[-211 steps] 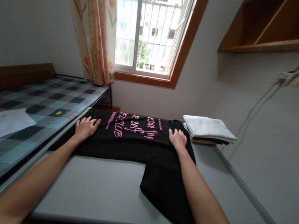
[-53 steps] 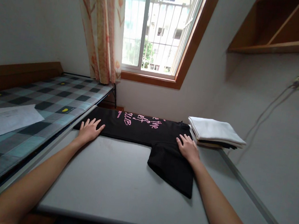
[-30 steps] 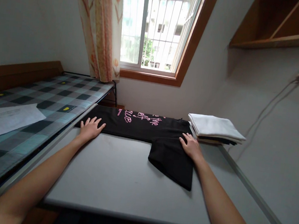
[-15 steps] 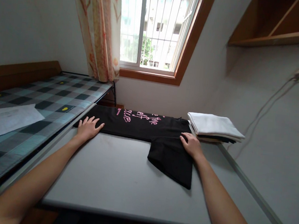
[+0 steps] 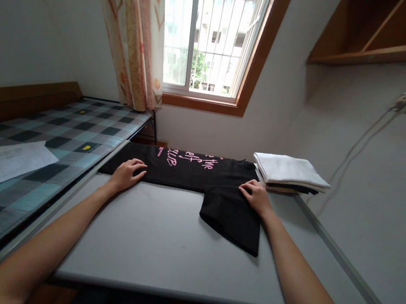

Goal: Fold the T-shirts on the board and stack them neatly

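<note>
A black T-shirt (image 5: 186,172) with pink lettering lies folded lengthwise across the far part of a pale grey table (image 5: 165,235). One short sleeve (image 5: 232,223) sticks out toward me on its right side. My left hand (image 5: 127,173) rests near the shirt's left end, with fingers bent and the thumb apart from them. Over the shoulder part, at the right, my right hand (image 5: 256,194) touches the cloth with loosely curved fingers. Neither hand shows cloth pinched in it.
Just beyond my right hand, a stack of folded clothes (image 5: 290,171), white on top, sits at the table's far right. A bed with a checked mattress (image 5: 56,129) and papers (image 5: 13,161) adjoins on the left. A wooden shelf (image 5: 376,52) hangs upper right.
My left hand has slid a little to the right, and its spread fingers have drawn together. My right hand has shifted slightly left over the shirt. The shirt lies almost unchanged.
</note>
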{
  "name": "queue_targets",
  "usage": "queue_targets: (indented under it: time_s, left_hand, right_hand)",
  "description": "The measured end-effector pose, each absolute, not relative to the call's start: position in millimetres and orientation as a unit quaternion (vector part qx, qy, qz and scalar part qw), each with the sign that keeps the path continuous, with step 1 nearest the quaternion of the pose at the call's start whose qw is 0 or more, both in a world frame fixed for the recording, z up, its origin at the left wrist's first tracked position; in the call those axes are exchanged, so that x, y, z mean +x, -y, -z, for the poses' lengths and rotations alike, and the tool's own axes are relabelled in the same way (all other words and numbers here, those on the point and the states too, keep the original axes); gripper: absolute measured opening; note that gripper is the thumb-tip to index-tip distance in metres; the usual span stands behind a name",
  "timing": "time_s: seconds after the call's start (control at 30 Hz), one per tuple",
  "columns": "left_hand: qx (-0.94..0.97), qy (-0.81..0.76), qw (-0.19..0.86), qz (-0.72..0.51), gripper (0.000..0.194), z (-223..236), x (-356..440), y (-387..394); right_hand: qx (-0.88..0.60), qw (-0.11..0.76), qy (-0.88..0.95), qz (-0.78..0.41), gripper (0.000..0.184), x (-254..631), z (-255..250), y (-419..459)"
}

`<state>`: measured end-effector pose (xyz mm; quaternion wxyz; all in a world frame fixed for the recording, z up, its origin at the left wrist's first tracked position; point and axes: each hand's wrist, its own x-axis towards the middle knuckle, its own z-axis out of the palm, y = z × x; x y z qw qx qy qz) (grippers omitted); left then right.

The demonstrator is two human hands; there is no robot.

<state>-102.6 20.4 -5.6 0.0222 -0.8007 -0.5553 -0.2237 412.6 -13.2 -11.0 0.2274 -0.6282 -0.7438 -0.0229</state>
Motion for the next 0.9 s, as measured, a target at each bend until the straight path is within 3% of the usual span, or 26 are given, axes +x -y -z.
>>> queue_targets:
  time_s: [0.17,0.4,0.9]
  left_hand:
    - [-0.864,0.451,-0.033,0.221,0.033,0,-96,-14]
    - [-0.873,0.422,-0.052,0.237,0.025,1,-94,-13]
    - [-0.899,0.355,-0.002,0.257,0.019,1,-89,-14]
  right_hand:
    - [-0.605,0.225,0.764,0.006,0.030,412,12,13]
    - [-0.601,0.231,0.765,-0.007,0.032,411,13,12]
    - [-0.557,0.292,0.777,0.023,0.027,416,25,5]
